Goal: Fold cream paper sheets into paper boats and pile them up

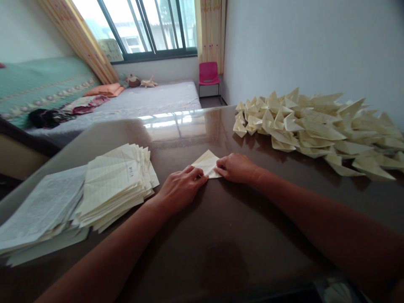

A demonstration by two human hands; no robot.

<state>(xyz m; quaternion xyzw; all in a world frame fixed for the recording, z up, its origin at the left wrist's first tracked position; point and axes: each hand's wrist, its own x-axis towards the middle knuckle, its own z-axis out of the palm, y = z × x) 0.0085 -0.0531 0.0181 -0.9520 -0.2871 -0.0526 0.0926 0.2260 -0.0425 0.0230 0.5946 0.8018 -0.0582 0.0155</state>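
Observation:
A small cream sheet of folded paper (206, 162) lies on the dark glossy table (221, 235), one corner pointing away from me. My left hand (184, 181) is closed on its near left edge, with thumb and fingers pinching the paper. At the right edge, my right hand (233, 167) has its fingers curled and pressed together on the same paper. Parts of both side corners are hidden under the fingers.
Left of my hands lies a stack of cream lined paper (110, 181), overlapping a pile of printed sheets (44, 206). Many folded paper boats (309, 126) are massed at the right by the wall. A bed (164, 94) and a pink chair (208, 75) stand beyond the table.

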